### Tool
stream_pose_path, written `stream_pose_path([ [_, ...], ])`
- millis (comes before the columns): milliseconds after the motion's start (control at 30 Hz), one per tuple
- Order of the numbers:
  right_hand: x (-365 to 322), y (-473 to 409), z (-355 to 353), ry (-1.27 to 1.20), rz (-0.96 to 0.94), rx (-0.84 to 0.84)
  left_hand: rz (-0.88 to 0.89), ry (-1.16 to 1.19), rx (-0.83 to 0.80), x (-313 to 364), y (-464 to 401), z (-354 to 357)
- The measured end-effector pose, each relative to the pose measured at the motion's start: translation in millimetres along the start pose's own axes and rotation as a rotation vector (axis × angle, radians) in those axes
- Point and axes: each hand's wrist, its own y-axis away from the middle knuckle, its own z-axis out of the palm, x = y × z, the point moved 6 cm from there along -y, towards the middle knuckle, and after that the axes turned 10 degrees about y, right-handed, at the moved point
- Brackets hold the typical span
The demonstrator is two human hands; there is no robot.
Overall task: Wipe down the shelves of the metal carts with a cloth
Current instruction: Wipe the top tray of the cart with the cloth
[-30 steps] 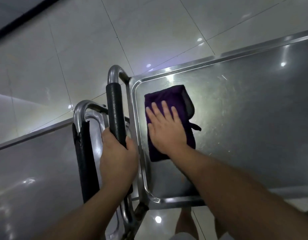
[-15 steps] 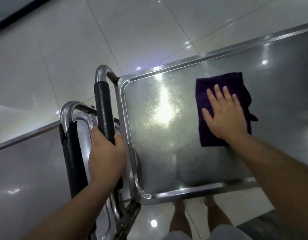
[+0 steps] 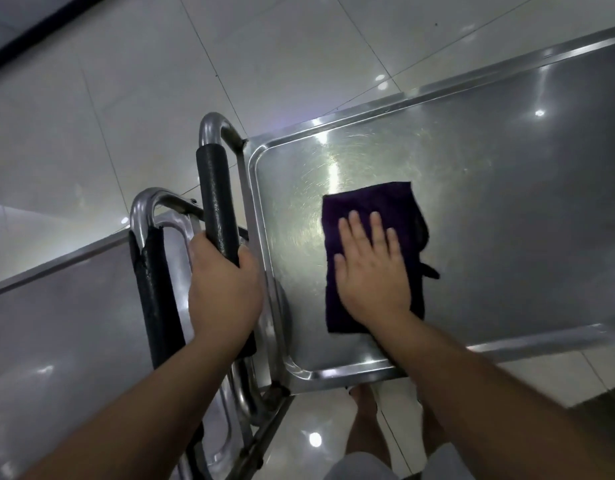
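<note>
A folded purple cloth [image 3: 368,237] is pressed flat on the cart's top shelf [image 3: 507,202] by the right hand [image 3: 372,271], fingers straight. The black-padded handle [image 3: 216,202] is gripped by the left hand [image 3: 223,289].

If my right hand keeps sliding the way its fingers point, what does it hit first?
Likely the raised far rim of the cart shelf. The right hand lies flat on the purple cloth, fingers pointing up the picture; only bare steel lies between.
</note>
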Motion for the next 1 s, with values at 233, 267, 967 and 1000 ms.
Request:
stream_pose_path([
  [233,-124.8,36.4,23.4,-0.035,-0.401,-0.085,0.015,-0.041,0.016,2.7,-0.5,-1.2],
  [267,-114.7,38.0,22.3,-0.013,-0.431,-0.065,0.017,-0.040,0.011,2.5,-0.8,-1.1],
  [967,72.6,80.4,7.8,-0.006,0.237,-0.048,0.013,0.010,-0.037,-2.5,-2.1,-0.9],
  [1000,39.2,85.7,13.3,-0.003,0.137,-0.055,0.016,0.007,-0.035,-1.9,-2.2,-0.6],
])
